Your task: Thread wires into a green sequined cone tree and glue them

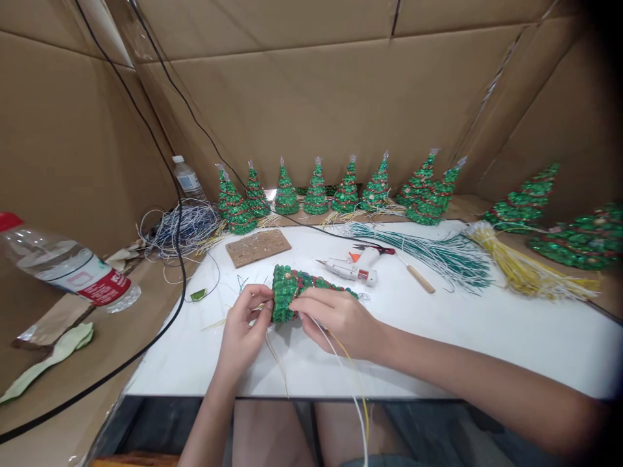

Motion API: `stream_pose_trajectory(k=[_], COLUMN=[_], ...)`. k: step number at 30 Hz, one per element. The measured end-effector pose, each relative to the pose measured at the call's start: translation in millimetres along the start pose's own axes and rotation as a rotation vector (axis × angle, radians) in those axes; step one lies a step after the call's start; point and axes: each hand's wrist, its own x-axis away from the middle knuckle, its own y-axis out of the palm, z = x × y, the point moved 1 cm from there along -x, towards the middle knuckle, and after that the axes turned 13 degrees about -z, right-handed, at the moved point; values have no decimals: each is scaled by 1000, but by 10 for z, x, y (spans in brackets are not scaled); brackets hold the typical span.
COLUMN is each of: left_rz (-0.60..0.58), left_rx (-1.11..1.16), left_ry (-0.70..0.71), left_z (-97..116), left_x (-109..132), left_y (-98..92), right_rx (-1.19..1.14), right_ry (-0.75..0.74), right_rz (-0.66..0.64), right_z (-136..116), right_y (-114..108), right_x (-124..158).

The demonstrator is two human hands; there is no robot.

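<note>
A small green beaded Christmas tree with red garland lies on its side over the white board, its base to the left and its clear tip to the right. At the base, my left hand is closed, fingertips and thumb pinching the edge. My right hand lies across the tree's near side, its fingers closed on a thin white wire and a yellow wire. Both wires trail down past the board's front edge. The wire ends at the tree are hidden by my fingers.
Behind are a glue gun, a wooden-handled tool, a brown board, green-white wires and yellow-white wires. Several finished trees line the back. A black cable crosses the left, near a large bottle.
</note>
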Motion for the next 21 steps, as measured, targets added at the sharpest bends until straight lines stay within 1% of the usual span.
stream_pose_trajectory(k=[3, 6, 9, 11, 15, 17, 19, 21], left_rz=[-23, -51, -69, -72, -73, -70, -68, -64], left_rx=[53, 88, 96, 99, 125, 126, 120, 119], left_ry=[-4, -15, -17, -15, -22, -24, -25, -25], left_z=[-3, -14, -19, -20, -19, -12, -5, 0], left_x=[-5, -12, -18, -20, -28, -31, -31, -30], left_y=[2, 0, -1, 1, 7, 9, 10, 11], right_rx=[-2, 17, 35, 19, -62, -82, -92, -89], right_ry=[-9, -31, -18, 26, 192, 244, 233, 181], right_rz=[-43, -57, -63, -61, -5, 11, -2, -38], right_z=[21, 19, -5, -24, -44, -46, -46, -41], right_y=[-12, -30, -36, -29, -23, -29, -37, -47], right_x=[1, -5, -18, -30, -48, -47, -37, -20])
